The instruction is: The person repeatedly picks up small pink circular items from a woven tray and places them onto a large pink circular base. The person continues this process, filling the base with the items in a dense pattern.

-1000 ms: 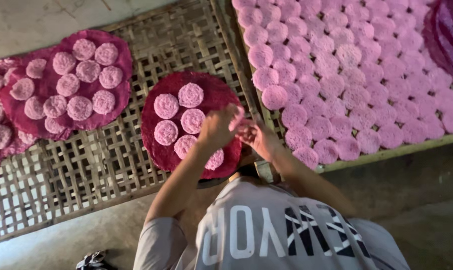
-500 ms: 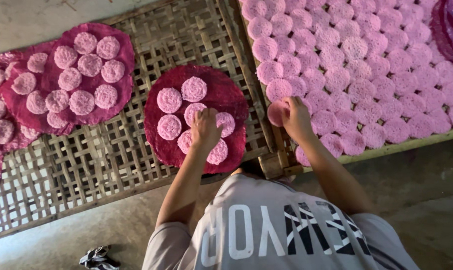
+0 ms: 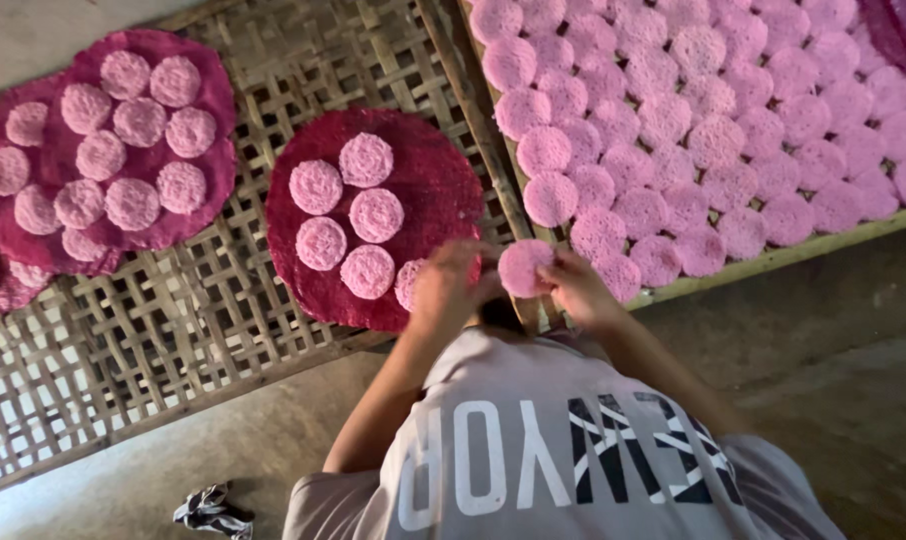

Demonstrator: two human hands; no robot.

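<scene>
My right hand [image 3: 579, 288] holds a round pale pink disc [image 3: 524, 267] just over the bamboo edge between the two racks. My left hand [image 3: 446, 292] is next to it, at the lower right rim of a dark red round mat [image 3: 443, 180]. It is blurred, its fingertips reach toward the disc, and I cannot tell whether they touch it. Several pink discs [image 3: 376, 214] lie on that mat, and one [image 3: 409, 282] is partly hidden by my left hand.
A woven bamboo rack [image 3: 203, 310] carries the mat and a second dark red mat [image 3: 213, 175] with several discs at the left. A framed tray [image 3: 773, 258] at the right is packed with pink discs. A crumpled cloth [image 3: 209, 508] lies on the concrete floor.
My right hand has lifted a disc off the right tray and brought it left. My left hand has moved from the mat's discs toward the mat's rim to meet it.
</scene>
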